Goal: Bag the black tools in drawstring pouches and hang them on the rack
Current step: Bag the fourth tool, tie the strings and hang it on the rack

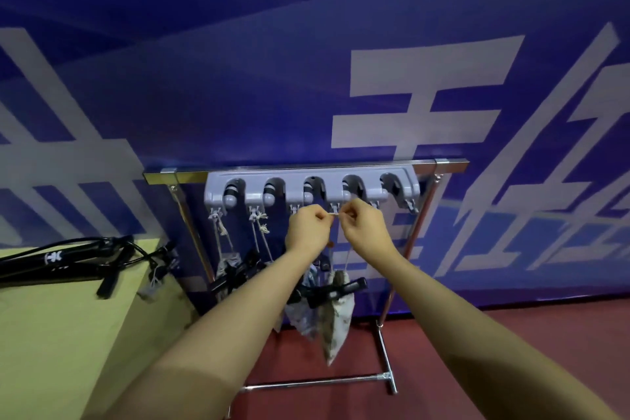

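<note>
- Two hands work at the fourth hook (pixel 334 206) of the grey holder rack (pixel 312 190). The left hand (pixel 308 228) and right hand (pixel 364 229) each pinch one end of a short stretch of drawstring (pixel 335 214) just under that hook.
- Purpose, as judged: holding the cord taut between both pinches opens a loop that can be slipped over the hook — the hanging step for this pouch.
- The pouch (pixel 337 312) on this cord hangs below the hands, a black tool (pixel 335 290) protruding sideways from its mouth.
- Further left, other pouches (pixel 227 266) hang from hooks by knotted cords, also with black tools sticking out. The rightmost hook (pixel 410 205) carries nothing.
- More black tools (pixel 61 261) lie on the yellow-green table (pixel 51 334) at left, not yet bagged.
- The rack is mounted on a chrome stand (pixel 387 344), which stands on a dark red floor (pixel 511 327) before a blue banner wall (pixel 306 78) with large white characters.
</note>
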`<state>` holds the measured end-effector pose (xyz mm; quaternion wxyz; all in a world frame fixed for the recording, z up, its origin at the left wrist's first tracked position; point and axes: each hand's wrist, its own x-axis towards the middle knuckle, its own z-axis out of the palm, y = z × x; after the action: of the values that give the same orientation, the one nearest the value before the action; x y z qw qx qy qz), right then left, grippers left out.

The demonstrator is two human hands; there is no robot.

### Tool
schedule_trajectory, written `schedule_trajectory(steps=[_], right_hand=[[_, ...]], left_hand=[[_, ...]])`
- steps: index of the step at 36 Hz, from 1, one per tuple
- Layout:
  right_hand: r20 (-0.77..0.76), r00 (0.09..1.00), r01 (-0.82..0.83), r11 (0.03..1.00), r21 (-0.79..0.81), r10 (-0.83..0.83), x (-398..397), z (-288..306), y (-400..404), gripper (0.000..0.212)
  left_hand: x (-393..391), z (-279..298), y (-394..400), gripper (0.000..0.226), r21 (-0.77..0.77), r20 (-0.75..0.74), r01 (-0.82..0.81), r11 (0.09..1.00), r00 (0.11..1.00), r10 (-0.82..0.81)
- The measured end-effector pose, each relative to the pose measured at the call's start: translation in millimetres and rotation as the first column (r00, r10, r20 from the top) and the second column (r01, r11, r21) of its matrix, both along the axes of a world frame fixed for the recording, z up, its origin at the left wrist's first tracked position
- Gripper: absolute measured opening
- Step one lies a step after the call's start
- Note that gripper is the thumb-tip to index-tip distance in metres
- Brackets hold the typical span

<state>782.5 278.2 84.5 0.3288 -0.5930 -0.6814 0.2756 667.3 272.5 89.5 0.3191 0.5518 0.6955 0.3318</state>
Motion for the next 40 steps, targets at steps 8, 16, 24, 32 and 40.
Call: schedule_trajectory(steps=[8, 16, 24, 32, 40], right_hand=[[0.002, 0.998, 0.066, 0.997, -0.028, -0.066, -11, -22, 24, 0.011], [0.172, 0.983, 0.074, 0.994, -0.078, -0.060, -7, -34, 19, 0.014], [0.242, 0.969, 0.080, 0.992, -0.097, -0.054, -11, -31, 0, 0.014], [0.204, 0.978, -0.012, 0.991, -0.131, 0.039, -27, -38, -21, 0.019], [0.166, 0.964, -0.181, 0.972, -0.152, 0.206, -100, -35, -48, 0.016]], left_hand=[[8, -5, 30, 0.028, -0.005, -0.153, -0.037, 0.999, 0.988, 0.036], [8, -32, 28, 0.035, -0.092, -0.157, -0.017, 0.996, 0.988, 0.002], [3, -22, 12, 0.024, -0.164, -0.387, 0.153, 0.975, 0.899, -0.206], [-42, -25, -22, 0.019, -0.081, -0.352, 0.072, 0.994, 0.931, -0.096], [-125, -27, -63, 0.018, -0.046, -0.271, -0.004, 0.999, 0.963, -0.009]])
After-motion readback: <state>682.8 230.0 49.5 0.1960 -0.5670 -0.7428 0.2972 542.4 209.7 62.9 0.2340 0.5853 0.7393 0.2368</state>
